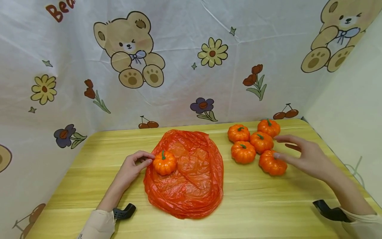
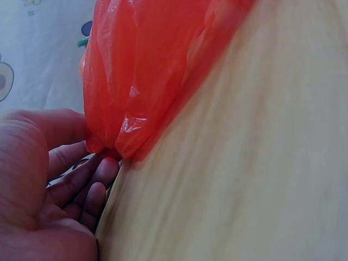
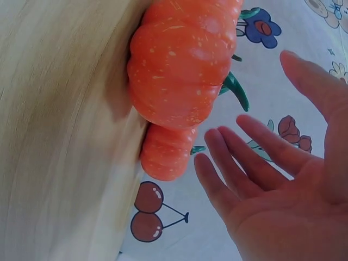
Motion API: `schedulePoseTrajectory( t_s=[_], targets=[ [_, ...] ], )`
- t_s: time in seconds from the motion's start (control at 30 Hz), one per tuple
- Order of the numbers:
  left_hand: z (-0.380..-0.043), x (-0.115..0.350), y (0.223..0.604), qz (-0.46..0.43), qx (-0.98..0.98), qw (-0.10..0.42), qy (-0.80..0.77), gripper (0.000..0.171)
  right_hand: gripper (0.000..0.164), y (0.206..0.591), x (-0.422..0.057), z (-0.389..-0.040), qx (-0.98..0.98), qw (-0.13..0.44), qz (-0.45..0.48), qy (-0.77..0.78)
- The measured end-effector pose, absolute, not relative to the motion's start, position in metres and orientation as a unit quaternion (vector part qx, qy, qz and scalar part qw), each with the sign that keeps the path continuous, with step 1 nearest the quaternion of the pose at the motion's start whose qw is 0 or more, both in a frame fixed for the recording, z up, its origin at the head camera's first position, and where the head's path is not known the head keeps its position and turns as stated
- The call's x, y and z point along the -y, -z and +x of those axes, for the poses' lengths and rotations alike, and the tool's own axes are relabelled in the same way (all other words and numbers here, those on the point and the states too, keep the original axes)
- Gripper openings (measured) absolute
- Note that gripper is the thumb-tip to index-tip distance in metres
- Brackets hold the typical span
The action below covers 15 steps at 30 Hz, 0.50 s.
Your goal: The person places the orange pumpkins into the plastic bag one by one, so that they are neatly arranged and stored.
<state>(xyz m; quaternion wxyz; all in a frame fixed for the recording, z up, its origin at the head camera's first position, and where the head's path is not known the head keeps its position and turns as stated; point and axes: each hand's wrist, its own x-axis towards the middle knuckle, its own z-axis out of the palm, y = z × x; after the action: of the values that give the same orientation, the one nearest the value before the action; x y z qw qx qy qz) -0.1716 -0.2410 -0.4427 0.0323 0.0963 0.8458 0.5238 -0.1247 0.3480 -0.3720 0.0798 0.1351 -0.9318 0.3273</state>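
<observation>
A thin red plastic bag (image 1: 191,186) lies spread in a round shape on the table, its rim bunched up around it. One small orange toy pumpkin (image 1: 164,163) with a green stem sits on its left part. My left hand (image 1: 135,166) pinches the bag's left rim between thumb and fingers, right beside that pumpkin; the red film (image 2: 136,81) rises from the fingertips in the left wrist view. My right hand (image 1: 307,156), fingers spread and holding nothing, hovers at the nearest right pumpkin (image 1: 273,163). In the right wrist view, a large pumpkin (image 3: 179,65) stands left of the open palm.
Several more toy pumpkins (image 1: 243,152) cluster at the table's back right. Behind the wooden table (image 1: 250,205) hangs a white cloth (image 1: 179,66) printed with bears and flowers. Black curved wrist mounts (image 1: 124,211) stick out from both sleeves.
</observation>
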Motion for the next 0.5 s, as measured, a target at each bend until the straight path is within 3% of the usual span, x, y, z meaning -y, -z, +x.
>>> schedulePoseTrajectory(
  t_s=[0.5],
  targets=[
    [-0.1717, 0.2414, 0.4429, 0.096, -0.846, 0.032, -0.524, 0.019, 0.054, 0.3777, -0.3466, -0.1252, 0.941, 0.049, 0.184, -0.280]
  ],
)
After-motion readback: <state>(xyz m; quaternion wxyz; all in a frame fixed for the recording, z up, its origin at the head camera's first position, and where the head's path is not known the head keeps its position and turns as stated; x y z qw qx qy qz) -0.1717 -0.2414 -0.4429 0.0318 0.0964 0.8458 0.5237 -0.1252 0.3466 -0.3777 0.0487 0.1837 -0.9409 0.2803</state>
